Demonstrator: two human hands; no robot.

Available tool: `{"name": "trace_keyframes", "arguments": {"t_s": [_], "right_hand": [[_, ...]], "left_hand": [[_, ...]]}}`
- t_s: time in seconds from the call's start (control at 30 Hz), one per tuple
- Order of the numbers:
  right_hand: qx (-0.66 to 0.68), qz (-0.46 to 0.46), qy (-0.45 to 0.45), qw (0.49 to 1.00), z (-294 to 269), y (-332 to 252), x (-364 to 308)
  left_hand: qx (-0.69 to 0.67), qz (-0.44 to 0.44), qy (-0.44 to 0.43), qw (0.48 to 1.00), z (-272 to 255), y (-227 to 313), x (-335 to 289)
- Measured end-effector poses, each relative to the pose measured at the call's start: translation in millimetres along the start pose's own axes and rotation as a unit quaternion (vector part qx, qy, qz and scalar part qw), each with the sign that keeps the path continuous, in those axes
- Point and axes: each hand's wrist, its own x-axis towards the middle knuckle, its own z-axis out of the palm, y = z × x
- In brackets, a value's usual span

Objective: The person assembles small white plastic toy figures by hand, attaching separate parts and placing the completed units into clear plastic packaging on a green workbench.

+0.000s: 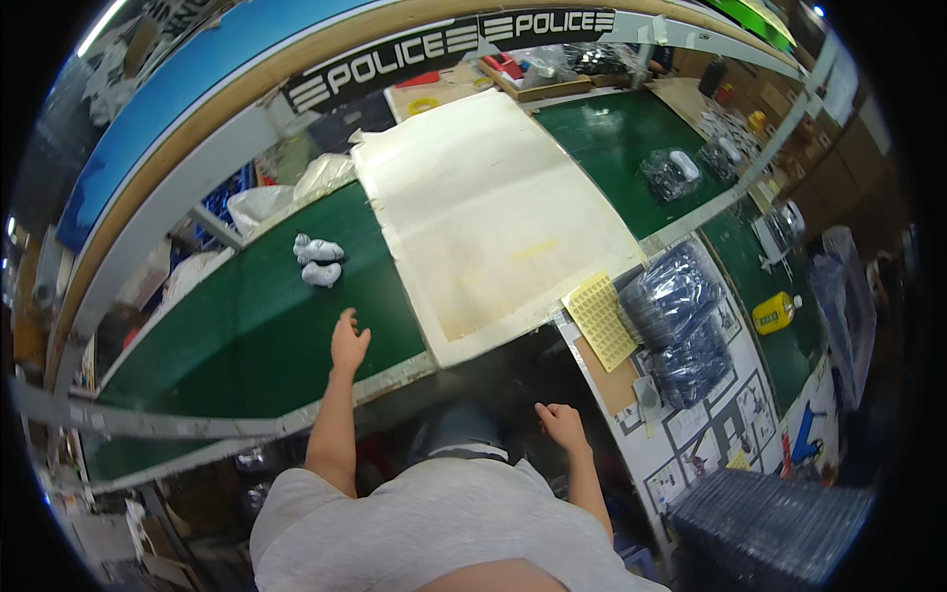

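My left hand (350,343) reaches over the green belt (227,350) with its fingers apart and nothing in it. Just beyond its fingertips lie two small rounded white pieces with dark parts, one a white piece (322,274) nearer to me, the other a white piece (318,250) right behind it. Their kind is not clear. My right hand (564,425) hangs in front of my body, its fingers curled in and the thumb out; I see nothing in it. To the right of my left hand, a large cream board (493,217) lies across the belt.
At right, dark plastic-wrapped bundles (676,316) and a yellow sticker sheet (600,321) lie on a side table. A yellow bottle (776,313) stands beyond. Bagged white pieces (673,173) rest on the far belt. Dark stacked trays (769,528) are near right.
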Motion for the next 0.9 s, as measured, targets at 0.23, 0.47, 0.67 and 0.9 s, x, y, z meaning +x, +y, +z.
{"name": "trace_keyframes", "arguments": {"t_s": [0.23,0.47,0.67,0.9], "right_hand": [[-0.095,0.069,0.072,0.991,62,15,-23],[-0.001,0.219,0.101,0.970,124,9,-78],[0.077,0.246,0.261,0.930,138,1,-92],[0.072,0.110,0.344,0.930,53,0,-22]], "left_hand": [[0.451,0.165,-0.123,0.868,-40,-12,195],[0.568,0.325,-0.366,0.661,-11,-33,307],[0.428,0.300,-0.326,0.787,6,32,267],[0.298,0.398,-0.332,0.802,93,172,176]]}}
